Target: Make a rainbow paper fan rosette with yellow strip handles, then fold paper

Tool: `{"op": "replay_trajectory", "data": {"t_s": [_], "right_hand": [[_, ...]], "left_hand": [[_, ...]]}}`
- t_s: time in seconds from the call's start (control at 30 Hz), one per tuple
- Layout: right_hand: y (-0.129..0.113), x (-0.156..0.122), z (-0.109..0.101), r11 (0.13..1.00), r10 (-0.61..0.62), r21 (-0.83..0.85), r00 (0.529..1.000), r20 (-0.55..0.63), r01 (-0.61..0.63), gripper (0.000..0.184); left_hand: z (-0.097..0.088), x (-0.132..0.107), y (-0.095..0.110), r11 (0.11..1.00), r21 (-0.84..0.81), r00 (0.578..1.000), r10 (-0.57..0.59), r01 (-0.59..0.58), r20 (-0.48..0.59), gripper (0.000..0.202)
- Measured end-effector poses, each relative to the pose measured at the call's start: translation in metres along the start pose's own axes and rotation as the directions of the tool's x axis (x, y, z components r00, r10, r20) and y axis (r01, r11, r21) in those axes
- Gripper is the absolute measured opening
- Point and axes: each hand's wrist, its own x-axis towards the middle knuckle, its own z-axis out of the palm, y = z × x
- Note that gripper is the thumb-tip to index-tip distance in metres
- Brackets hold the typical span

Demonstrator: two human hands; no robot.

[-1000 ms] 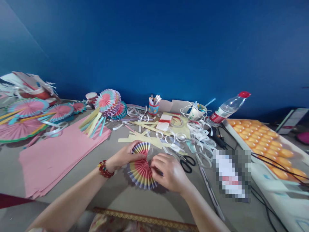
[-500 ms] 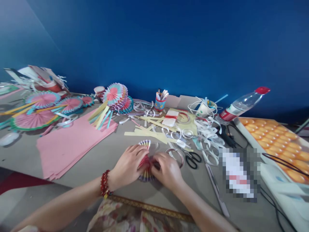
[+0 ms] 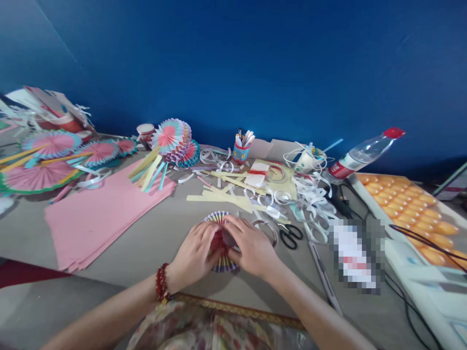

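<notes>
A pleated paper fan disc (image 3: 220, 218) in red, yellow and purple bands lies on the grey table (image 3: 153, 243) in front of me. My left hand (image 3: 194, 254), with a red bead bracelet at the wrist, presses on its left half with fingers curled onto the folds. Over the right half, my right hand (image 3: 249, 247) has its fingers closed on the paper near the centre. Both hands cover most of the disc; only its top and bottom edges show.
Black scissors (image 3: 291, 236) and a tape ring (image 3: 266, 226) lie just right of my hands. A stack of pink paper (image 3: 102, 214) is at left, finished fans (image 3: 173, 141) behind it. Yellow strips (image 3: 222, 197), white paper curls (image 3: 314, 204), a pen cup (image 3: 241, 150) and a bottle (image 3: 361, 153) crowd the back.
The fan, spread wide a second ago, was squeezed together between both hands, and now the hands sit closer together on top of it with its upper edge fanned out again.
</notes>
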Motion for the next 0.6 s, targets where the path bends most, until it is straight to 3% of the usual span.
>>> {"op": "replay_trajectory", "data": {"t_s": [0.2, 0.43, 0.6], "right_hand": [[0.011, 0.008, -0.005, 0.993, -0.115, 0.025, 0.991, 0.075, 0.113, 0.041], [0.021, 0.028, 0.004, 0.968, -0.252, 0.002, 0.966, -0.062, 0.252, 0.028], [0.018, 0.045, 0.01, 0.943, -0.332, -0.052, 0.943, -0.036, 0.33, 0.016]], "left_hand": [[-0.013, 0.0, -0.009, 0.997, 0.059, 0.998, 0.045, -0.048, 0.038, 0.03], [-0.04, -0.002, -0.025, 0.987, 0.038, 0.98, 0.149, -0.155, 0.134, 0.029], [-0.044, -0.005, -0.035, 0.971, 0.053, 0.964, 0.225, -0.234, 0.143, 0.036]]}}
